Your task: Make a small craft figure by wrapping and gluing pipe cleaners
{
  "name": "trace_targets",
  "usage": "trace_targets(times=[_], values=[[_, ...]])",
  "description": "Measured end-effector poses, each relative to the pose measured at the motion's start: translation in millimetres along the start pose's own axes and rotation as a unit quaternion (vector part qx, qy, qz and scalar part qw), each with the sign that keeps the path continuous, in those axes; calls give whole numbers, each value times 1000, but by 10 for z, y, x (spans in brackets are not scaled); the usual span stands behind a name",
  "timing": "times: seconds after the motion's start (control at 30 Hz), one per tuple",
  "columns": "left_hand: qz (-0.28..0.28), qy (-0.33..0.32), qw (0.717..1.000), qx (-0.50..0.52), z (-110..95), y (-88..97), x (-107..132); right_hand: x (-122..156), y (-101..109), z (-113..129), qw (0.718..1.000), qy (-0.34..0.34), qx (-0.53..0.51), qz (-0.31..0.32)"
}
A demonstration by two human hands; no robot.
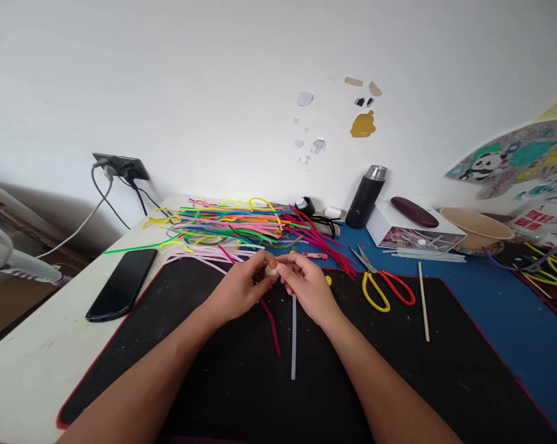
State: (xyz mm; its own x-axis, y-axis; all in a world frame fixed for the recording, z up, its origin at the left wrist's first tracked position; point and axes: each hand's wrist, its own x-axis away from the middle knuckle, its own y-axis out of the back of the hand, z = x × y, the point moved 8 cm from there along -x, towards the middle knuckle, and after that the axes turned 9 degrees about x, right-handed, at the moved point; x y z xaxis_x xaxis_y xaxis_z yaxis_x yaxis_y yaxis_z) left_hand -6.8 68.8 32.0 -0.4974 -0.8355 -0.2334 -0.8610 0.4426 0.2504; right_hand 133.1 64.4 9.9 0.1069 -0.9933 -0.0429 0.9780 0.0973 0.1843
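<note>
My left hand and my right hand meet over the black mat, fingers pinched together on a small tan and orange piece between them. A red pipe cleaner trails from under my left hand toward me. A clear glue stick lies on the mat under my right hand. Just beyond my hands spreads a pile of coloured pipe cleaners.
Scissors with one red and one yellow handle and a thin wooden stick lie to the right. A black phone rests at the left. A black flask, white box and bowl stand behind.
</note>
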Motion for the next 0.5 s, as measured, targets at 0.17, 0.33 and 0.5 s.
trace_targets(times=[0.17, 0.33, 0.5], values=[[8, 15, 999, 48, 51, -28, -1, -6, -15, -22, 1000, 2, 15, 5], [6, 47, 985, 164, 45, -78, -18, -3, 1, -3, 1000, -1, -8, 10], [34, 74, 962, 260, 7, -110, -27, -6, 16, 15, 999, -7, -47, 9]])
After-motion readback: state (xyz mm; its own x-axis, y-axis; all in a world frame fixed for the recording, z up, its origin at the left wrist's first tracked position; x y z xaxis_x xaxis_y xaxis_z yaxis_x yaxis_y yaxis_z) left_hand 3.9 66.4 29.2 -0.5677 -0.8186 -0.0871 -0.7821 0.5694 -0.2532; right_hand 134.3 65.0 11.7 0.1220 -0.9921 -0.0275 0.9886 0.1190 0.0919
